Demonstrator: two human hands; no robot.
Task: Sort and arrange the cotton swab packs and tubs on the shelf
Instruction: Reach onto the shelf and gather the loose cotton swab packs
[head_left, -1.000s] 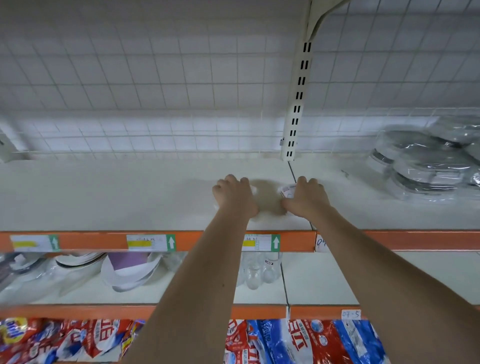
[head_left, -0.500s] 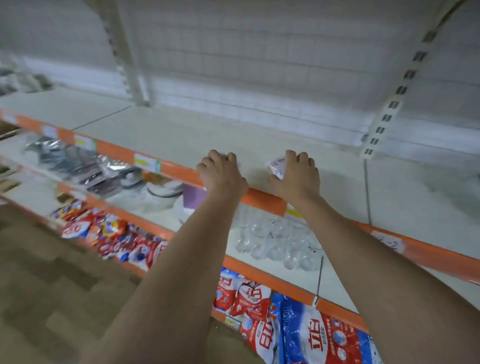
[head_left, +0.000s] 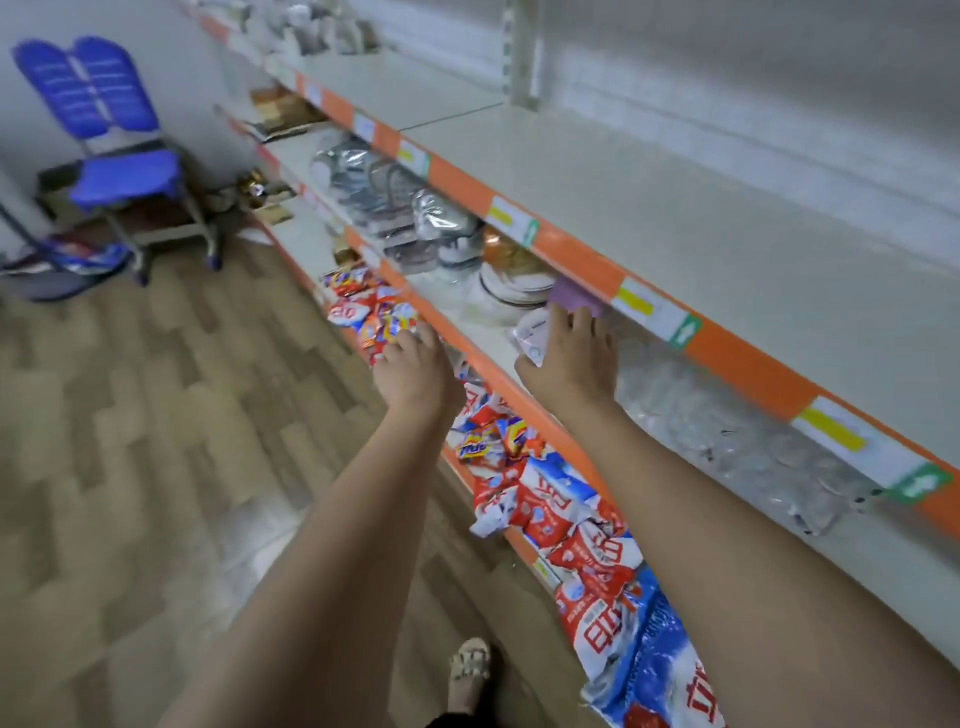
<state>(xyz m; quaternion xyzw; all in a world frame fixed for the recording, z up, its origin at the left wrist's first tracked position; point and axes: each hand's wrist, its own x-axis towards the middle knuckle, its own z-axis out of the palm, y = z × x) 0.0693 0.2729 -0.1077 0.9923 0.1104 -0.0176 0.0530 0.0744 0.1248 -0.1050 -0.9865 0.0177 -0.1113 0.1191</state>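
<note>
A small round white tub (head_left: 531, 332) with a printed label is held in the right hand (head_left: 569, 364), fingers curled over its top; its lower part is covered by the palm and the contents cannot be made out. The tub is carried in front of the middle shelf (head_left: 498, 332), just below the orange edge of the top shelf (head_left: 727, 208). The left hand (head_left: 415, 371) is seen from the back, fingers bent downward over the bright sachets (head_left: 371, 317); something may be gripped beneath it, but the fingertips are hidden and this cannot be told. Beyond the right hand, on the middle shelf, stacked plates and bowls in clear wrap (head_left: 415, 218) are noted, with a lilac item (head_left: 571, 299) touching the fingertips' far side. To the right of the right hand, clear glassware (head_left: 727, 431) is packed under the top shelf; individual pieces are blurred. Below both forearms, red, white and blue detergent bags (head_left: 587, 545) fill the lowest shelf, the nearest cut off by the frame. The top shelf surface above the right hand is seen bare, its price labels (head_left: 654, 312) illegible. Far left of the left hand, a blue folding chair (head_left: 114, 156) stands on the wood-pattern floor (head_left: 156, 415). A sandalled foot (head_left: 470, 670) is visible between the forearms.
</note>
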